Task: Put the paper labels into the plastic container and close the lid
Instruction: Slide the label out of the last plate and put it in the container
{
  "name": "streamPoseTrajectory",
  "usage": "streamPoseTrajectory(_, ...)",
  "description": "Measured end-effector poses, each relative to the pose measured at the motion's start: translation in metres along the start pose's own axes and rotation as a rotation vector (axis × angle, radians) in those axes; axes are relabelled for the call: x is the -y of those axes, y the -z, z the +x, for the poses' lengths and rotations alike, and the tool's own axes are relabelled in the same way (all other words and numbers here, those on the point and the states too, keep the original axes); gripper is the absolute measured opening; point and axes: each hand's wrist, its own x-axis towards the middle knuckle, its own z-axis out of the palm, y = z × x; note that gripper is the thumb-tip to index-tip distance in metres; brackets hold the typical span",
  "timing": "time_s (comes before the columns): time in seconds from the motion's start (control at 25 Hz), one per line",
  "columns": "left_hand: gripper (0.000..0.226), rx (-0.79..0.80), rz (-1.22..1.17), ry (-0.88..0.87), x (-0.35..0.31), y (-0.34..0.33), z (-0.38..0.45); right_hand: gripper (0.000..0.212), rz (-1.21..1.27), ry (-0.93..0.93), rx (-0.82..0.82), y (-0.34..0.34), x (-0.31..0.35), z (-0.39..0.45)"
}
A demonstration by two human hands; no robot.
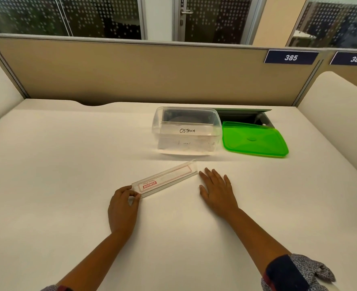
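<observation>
A clear plastic container (158,124) stands open on the white desk, with a label reading OSTRICH (187,130) leaning inside it and more paper beneath. Its green lid (255,140) lies flat just to the right. In front of the container lies a long clear name-plate label (166,180) with red print, set diagonally. My left hand (123,206) pinches the near left end of this label between thumb and fingers. My right hand (216,190) rests flat on the desk with fingers spread, its fingertips close to the label's right end, holding nothing.
A beige partition (152,76) runs along the desk's back edge, with white curved side panels at left and right. A dark open cable hatch (246,116) sits behind the lid. Number plates 385 and 386 hang at the upper right.
</observation>
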Motion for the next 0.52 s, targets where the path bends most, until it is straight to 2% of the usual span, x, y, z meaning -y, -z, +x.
streamPoseTrajectory(0.16, 0.003, 0.01, -0.078, -0.067, 0.003, 0.001, -0.003, 0.05, 0.102, -0.022, 0.048, 0.003, -0.002, 0.001)
streamPoseTrajectory(0.4, 0.009, 0.086, -0.024, -0.343, -0.004, 0.009, -0.011, 0.041, 0.781, -0.212, 0.031, 0.024, 0.016, 0.013)
streamPoseTrajectory(0.52, 0.011, 0.057, 0.037, -0.477, -0.013, 0.016, -0.011, 0.032, 0.97, -0.324, -0.012, 0.036, 0.019, 0.013)
